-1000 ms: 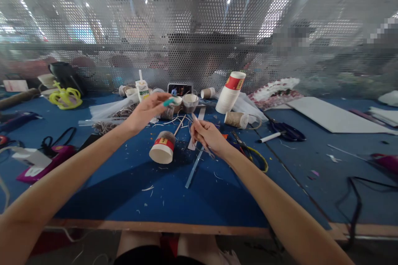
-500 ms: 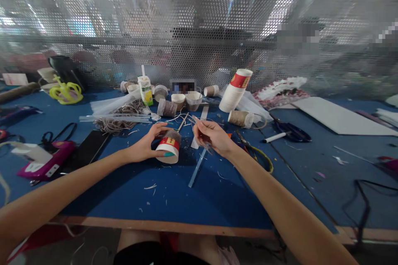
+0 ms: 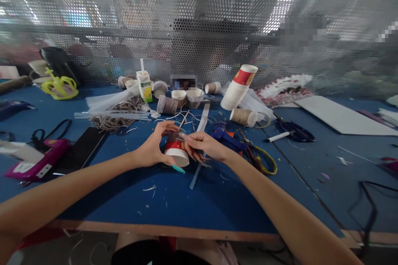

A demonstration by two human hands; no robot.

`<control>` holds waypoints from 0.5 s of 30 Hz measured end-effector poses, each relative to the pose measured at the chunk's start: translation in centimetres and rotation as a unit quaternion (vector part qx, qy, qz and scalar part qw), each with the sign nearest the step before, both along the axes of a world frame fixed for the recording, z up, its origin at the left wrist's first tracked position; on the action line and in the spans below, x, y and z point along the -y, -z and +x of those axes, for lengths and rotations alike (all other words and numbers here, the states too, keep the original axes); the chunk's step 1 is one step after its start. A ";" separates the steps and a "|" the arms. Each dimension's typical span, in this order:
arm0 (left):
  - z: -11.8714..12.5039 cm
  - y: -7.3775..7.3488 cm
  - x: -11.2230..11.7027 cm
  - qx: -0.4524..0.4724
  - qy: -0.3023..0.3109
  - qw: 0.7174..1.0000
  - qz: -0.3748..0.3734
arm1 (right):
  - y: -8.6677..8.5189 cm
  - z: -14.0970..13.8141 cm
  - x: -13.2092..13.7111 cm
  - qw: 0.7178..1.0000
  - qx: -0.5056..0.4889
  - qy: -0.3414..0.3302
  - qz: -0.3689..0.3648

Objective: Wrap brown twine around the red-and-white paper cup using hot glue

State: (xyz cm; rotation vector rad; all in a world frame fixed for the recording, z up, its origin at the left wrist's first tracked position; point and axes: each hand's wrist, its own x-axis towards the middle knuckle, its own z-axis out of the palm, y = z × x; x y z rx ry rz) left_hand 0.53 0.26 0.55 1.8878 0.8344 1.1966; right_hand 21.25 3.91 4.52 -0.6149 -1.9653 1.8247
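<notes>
A paper cup (image 3: 177,152) with a red band and twine wound round its upper part lies tilted on the blue table (image 3: 186,203). My left hand (image 3: 155,145) is wrapped round its left side, thumb under the rim. My right hand (image 3: 203,145) presses against the cup's right side with fingers pinched together; a thin strand of twine seems to run from them, but I cannot make it out clearly. A clear glue stick (image 3: 197,172) lies just under my right hand.
Behind the cup lie twine-wrapped cups (image 3: 167,104), a drink carton (image 3: 144,85), a stack of paper cups (image 3: 239,87), a twine spool (image 3: 244,116), a blue tool (image 3: 225,136), yellow-handled pliers (image 3: 264,161), scissors (image 3: 294,131) and a pen (image 3: 276,136). A pink glue gun (image 3: 35,161) and black phone (image 3: 81,149) sit left. Perforated screen at the back.
My left hand came down from reaching toward the back cups and took hold of the red-banded cup. My right hand moved left against the cup.
</notes>
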 end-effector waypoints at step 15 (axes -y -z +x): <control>-0.5 2.4 -0.3 -0.062 -0.053 0.958 0.274 | 0.6 -0.2 0.2 0.999 0.024 0.046 0.011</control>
